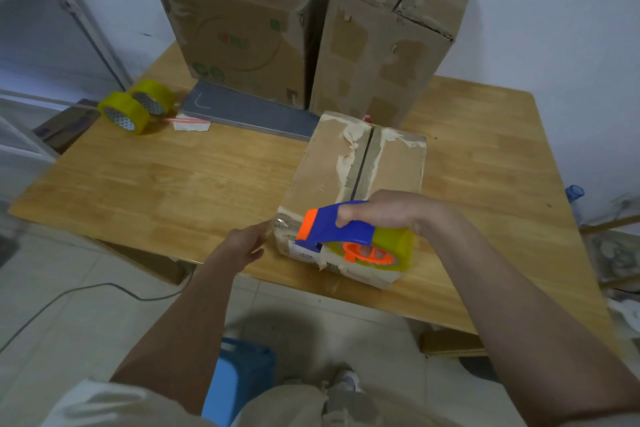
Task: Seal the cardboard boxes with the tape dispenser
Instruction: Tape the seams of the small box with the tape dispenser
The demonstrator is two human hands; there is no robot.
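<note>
tape dispenser at the near end of a small cardboard box, close to the table's front edge

the small cardboard box (349, 184) sits near the front edge of the wooden table (173, 184), its top seam untaped; bare tabletop lies to its left and right; the right hand (384, 211) curls round the blue handle of the tape dispenser (349, 239), held against the box's near face; the left hand (242, 246) has relaxed fingers at the box's near left corner; two tall cardboard boxes (311, 35) stand behind; two yellow tape rolls (138, 106) lie far left.
</note>
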